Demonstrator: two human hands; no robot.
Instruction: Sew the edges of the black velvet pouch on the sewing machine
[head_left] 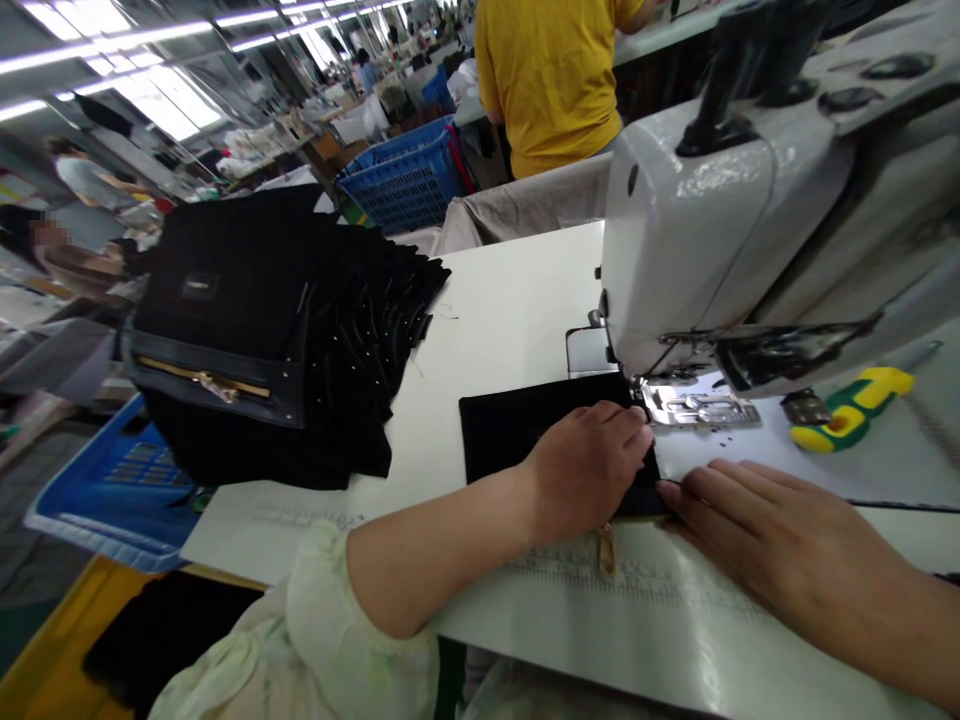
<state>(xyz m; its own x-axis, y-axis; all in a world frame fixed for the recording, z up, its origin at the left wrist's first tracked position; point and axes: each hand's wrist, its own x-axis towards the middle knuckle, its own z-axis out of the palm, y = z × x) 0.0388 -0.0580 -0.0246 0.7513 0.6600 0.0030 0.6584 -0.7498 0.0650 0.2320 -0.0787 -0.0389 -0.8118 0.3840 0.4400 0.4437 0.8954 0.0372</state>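
Near left: pale cloth sleeve (322, 610). Left hand (589, 465), unclenched, pressing black fabric panel (525, 420); right hand (772, 535) at edge, grip unclear. Hazard: slippage carrying fingers under white sewing-machine head (686, 220).

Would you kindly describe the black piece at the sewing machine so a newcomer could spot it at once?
Start at the pale sewing machine on the right and drop to the white tabletop. The black piece lies under the left hand. Unlike the stacked pieces further left, it lies apart, a gold zipper pull at its near edge.
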